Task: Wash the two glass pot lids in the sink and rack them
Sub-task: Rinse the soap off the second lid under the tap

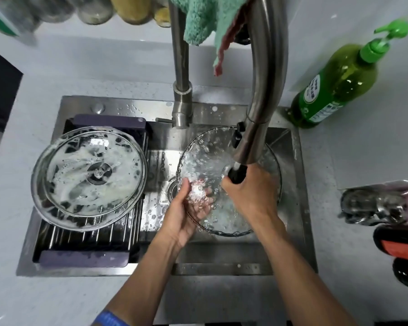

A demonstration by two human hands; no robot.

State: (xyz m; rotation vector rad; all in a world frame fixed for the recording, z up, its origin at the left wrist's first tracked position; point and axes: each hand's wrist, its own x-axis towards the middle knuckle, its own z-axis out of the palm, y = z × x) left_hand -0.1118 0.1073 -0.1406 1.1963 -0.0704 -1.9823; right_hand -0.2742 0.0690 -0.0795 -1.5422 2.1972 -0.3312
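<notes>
- Right hand [247,194] gripping black knob [236,174] of glass lid [198,147] under faucet [259,102], over sink [299,208].
- Left hand [186,208] fingers spread flat against lid underside.
- Soapy second lid [90,177] lying on rack [85,257], well left of those fingers.

You are standing at a home kitchen sink [299,208], a steel basin set into a pale grey tabletop [375,149] with a tall pull-down faucet [266,67]. A green pump bottle of dish soap [335,88] stands by the basin, a teal cloth [203,17] hangs over the faucet, and a dish rack [85,257] spans the sink's left side. Jars [94,8] line the back wall, and sauce bottles [400,250] lie to your right.
</notes>
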